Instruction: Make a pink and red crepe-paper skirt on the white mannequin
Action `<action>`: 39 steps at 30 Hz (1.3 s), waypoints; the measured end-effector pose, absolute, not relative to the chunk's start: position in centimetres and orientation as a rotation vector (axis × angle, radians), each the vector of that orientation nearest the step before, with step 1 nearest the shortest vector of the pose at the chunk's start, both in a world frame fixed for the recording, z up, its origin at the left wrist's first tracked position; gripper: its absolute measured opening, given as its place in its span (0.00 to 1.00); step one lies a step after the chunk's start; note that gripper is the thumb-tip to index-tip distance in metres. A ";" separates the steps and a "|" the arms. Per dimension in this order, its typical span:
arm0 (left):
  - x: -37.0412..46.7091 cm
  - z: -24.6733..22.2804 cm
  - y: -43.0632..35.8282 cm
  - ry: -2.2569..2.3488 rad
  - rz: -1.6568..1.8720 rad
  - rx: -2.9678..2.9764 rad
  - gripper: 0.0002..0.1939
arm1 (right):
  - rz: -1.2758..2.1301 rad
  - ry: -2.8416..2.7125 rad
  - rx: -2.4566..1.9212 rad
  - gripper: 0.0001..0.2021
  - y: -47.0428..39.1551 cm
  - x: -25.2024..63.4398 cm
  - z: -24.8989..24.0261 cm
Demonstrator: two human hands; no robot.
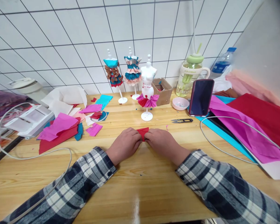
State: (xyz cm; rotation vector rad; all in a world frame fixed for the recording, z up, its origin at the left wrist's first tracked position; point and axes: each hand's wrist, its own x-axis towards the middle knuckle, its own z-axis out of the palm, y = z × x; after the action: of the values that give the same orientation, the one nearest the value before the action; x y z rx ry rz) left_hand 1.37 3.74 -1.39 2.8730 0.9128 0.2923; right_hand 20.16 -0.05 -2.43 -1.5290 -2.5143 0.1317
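A small piece of red paper [143, 132] is pinched between my two hands just above the wooden table [140, 189]. My left hand [126, 143] has its fingers closed on the paper's left side. On the right side, my right hand [164, 143] grips it with curled fingers; the fingertips of both hands are partly hidden. Directly behind the hands stands a white mannequin [148, 76] with a pink and red pleated skirt [148, 100]. Black thread snips [182, 120] lie behind my right hand.
Two dressed mannequins [113, 73] [132, 71] stand near the tiled wall. Pink paper scraps [58, 126] lie left; larger red sheets [262, 113] lie right. A phone [201, 98], a pink bowl [180, 104], a cardboard box [162, 93] and a jug [189, 76] stand behind. Cables cross both sides.
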 end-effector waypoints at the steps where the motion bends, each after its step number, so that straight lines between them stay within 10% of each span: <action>1: 1.3 -1.4 3.7 0.909 0.286 2.873 0.10 | 0.127 -2.511 -1.531 0.09 0.0 20.2 -2.5; 39: 1.2 -1.9 4.0 0.948 0.283 2.867 0.11 | 0.183 -2.562 -1.572 0.12 0.1 20.5 -2.0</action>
State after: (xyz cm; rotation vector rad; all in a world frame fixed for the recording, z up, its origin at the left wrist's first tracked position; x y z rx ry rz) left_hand 1.16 4.02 -1.94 2.8669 0.9483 0.2826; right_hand 20.45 0.07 -1.96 -1.5719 -2.5621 0.1829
